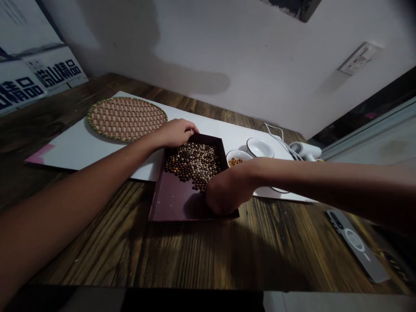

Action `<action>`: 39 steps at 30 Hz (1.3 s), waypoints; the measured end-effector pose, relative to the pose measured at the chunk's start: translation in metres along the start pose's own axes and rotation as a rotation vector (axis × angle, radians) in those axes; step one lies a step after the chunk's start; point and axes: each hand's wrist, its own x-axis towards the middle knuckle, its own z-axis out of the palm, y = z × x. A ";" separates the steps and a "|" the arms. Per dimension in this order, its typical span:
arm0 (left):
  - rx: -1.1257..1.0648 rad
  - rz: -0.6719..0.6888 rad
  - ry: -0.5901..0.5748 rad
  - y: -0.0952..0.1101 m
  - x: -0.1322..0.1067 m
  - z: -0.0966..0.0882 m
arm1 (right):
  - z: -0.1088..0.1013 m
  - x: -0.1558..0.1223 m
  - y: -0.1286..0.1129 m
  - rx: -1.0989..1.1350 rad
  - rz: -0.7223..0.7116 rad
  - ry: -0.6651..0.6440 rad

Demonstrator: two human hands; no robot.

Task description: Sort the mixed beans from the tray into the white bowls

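Note:
A shallow maroon box (175,199) holds many small round beads (198,162) in brown, tan and orange, heaped toward its far side. My left hand (178,132) grips the box's far left corner, fingers bent over the rim. Down in the box's near right part is my right hand (229,188), its fingers curled at the edge of the beads. Whatever those fingers hold is hidden behind the back of the hand. Just past my right wrist, a white bowl (238,154) contains orange-brown beads. Another white bowl (260,147) stands behind it, and a further rim shows below my forearm.
A woven oval mat (126,118) lies on a white board (74,151) at the left. A white hair dryer (305,150) with its cord is at the right. A grey phone (357,245) rests on the wooden table (195,255). Behind is a wall with a socket (360,57).

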 end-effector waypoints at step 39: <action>0.039 -0.038 -0.012 0.004 0.000 -0.001 | 0.020 -0.052 -0.027 -0.516 0.147 0.387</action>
